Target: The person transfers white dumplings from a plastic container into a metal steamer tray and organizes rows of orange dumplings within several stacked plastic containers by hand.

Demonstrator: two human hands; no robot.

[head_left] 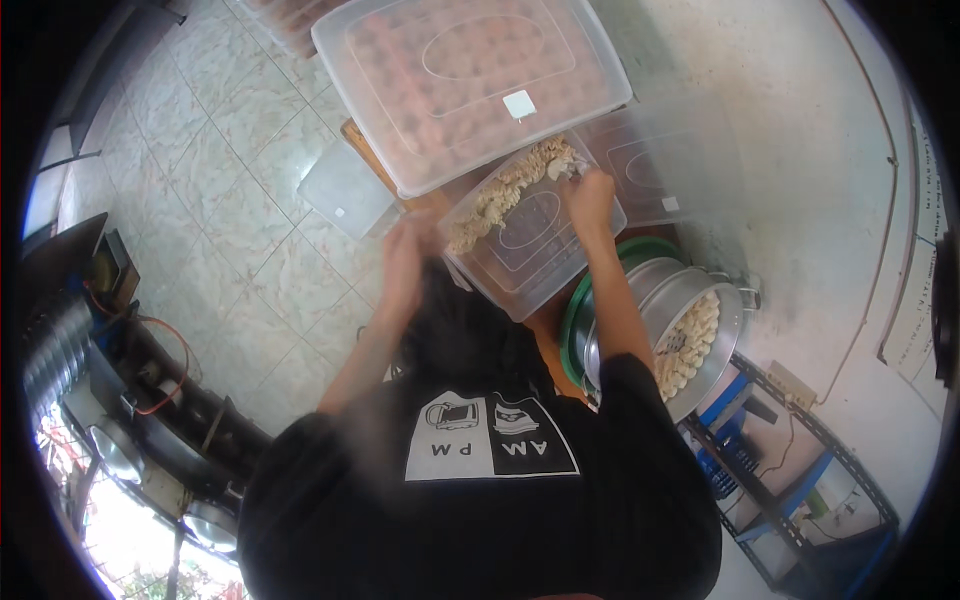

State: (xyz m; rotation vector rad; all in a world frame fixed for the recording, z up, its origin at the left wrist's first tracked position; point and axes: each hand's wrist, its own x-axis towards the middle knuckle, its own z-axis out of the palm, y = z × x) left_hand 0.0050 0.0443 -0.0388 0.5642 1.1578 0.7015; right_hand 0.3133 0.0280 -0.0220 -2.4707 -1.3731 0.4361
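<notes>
The right hand (588, 192) pinches a pale dumpling (562, 168) at the far corner of the clear tray (530, 270). The left hand (402, 262), blurred, grip unreadable, steadies that tray's near-left edge. Filling rows appears underway; another piece from the steel steamer (728, 340) right of the tray seems due.

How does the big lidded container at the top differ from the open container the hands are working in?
The big lidded container is closed, with a small white label on its lid; the open container has no lid. The lidded one looks full of pinkish pieces across its whole area; the open one holds pale dumpling-like pieces only along its far-left edge, where the right hand reaches, while the left hand is at its near corner. The lidded one appears larger. Both are clear plastic and rectangular.
</notes>
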